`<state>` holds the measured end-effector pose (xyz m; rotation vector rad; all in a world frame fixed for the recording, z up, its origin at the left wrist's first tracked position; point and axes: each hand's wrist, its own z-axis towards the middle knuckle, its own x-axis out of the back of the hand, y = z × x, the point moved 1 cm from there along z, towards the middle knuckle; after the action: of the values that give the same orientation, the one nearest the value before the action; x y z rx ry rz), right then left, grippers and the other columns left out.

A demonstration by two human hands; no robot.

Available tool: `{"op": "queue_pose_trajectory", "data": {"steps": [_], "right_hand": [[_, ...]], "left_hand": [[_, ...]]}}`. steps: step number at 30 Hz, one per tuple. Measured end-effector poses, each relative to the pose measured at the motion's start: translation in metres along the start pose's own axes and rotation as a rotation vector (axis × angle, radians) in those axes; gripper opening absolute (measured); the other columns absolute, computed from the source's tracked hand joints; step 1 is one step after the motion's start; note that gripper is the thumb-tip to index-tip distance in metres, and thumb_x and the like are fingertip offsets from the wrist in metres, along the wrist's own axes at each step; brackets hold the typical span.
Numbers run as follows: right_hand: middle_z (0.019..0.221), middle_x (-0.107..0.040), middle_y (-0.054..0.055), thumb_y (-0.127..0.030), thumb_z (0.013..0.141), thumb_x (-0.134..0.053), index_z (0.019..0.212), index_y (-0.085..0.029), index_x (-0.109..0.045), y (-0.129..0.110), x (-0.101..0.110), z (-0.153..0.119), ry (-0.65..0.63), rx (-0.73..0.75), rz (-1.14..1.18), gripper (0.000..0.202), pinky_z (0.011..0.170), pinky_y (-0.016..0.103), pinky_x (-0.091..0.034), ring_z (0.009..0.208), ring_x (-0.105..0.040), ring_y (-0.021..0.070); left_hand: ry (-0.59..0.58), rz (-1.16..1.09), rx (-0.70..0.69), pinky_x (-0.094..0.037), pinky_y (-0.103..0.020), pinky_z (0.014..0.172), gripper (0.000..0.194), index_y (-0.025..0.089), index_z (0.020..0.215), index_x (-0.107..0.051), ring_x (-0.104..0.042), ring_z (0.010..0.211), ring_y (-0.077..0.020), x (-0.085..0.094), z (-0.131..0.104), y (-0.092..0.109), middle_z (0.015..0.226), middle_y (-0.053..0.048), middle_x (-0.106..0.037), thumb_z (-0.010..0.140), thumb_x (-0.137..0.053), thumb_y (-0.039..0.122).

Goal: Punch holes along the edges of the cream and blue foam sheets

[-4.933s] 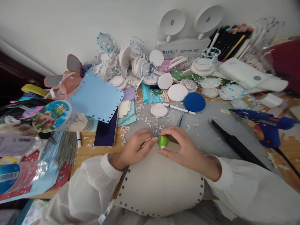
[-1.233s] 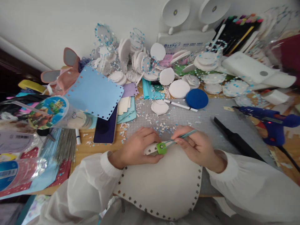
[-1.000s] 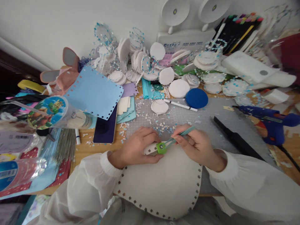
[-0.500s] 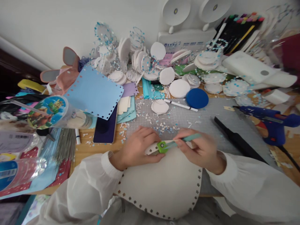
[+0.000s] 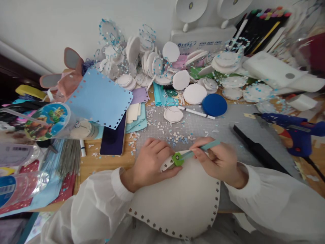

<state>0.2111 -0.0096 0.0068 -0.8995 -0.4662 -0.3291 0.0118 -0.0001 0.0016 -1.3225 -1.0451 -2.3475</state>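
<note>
A small green craft punch [image 5: 177, 159] is pinched in the fingers of my left hand [image 5: 154, 162] at the upper edge of a large white paper sheet [image 5: 177, 200]. Small flower-shaped holes run along the sheet's rounded border. My right hand [image 5: 215, 159] grips slim teal tweezers [image 5: 210, 145]. Their tip reaches the right side of the punch; whether it enters the slot I cannot tell. The sheet lies over the near edge of the table, and my hands cover part of its top edge.
Paper scraps lie on the grey cutting mat [image 5: 162, 130]. White discs [image 5: 195, 94], a blue round lid [image 5: 214, 105] and a pen [image 5: 196, 112] are behind. A glue gun [image 5: 291, 125] and black tool [image 5: 256, 149] lie right; a phone [image 5: 113, 139], blue sheet [image 5: 101, 98] and cup [image 5: 50, 120] left.
The punch and both hands have shifted slightly right in view. The tweezers stay at the punch, in my right hand. The whole view has moved a little.
</note>
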Motion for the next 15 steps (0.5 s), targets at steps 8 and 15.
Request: {"op": "queue_pose_trajectory", "data": {"steps": [8, 15], "right_hand": [[0.069, -0.066, -0.001, -0.015, 0.087, -0.055, 0.084, -0.021, -0.057, 0.0004, -0.0012, -0.0008, 0.007, -0.016, -0.014, 0.007, 0.051, 0.021, -0.047, 0.054, -0.061, 0.0108], [0.069, -0.062, -0.002, -0.024, 0.090, -0.055, 0.085, -0.022, -0.058, 0.0071, -0.0070, -0.0043, -0.013, -0.237, 0.143, 0.006, 0.047, 0.021, -0.047, 0.050, -0.059, 0.0096]], "left_hand": [[-0.010, 0.005, -0.011, -0.039, -0.034, 0.072, 0.023, 0.017, 0.086, -0.061, -0.058, 0.077, -0.0189, 0.0008, 0.0003, 0.0001, 0.083, -0.004, -0.066, 0.084, -0.060, 0.040], [-0.015, 0.000, -0.006, -0.039, -0.034, 0.073, 0.023, 0.018, 0.087, -0.060, -0.058, 0.078, -0.0190, 0.0001, -0.0003, 0.0001, 0.083, -0.004, -0.066, 0.083, -0.061, 0.040]]}}
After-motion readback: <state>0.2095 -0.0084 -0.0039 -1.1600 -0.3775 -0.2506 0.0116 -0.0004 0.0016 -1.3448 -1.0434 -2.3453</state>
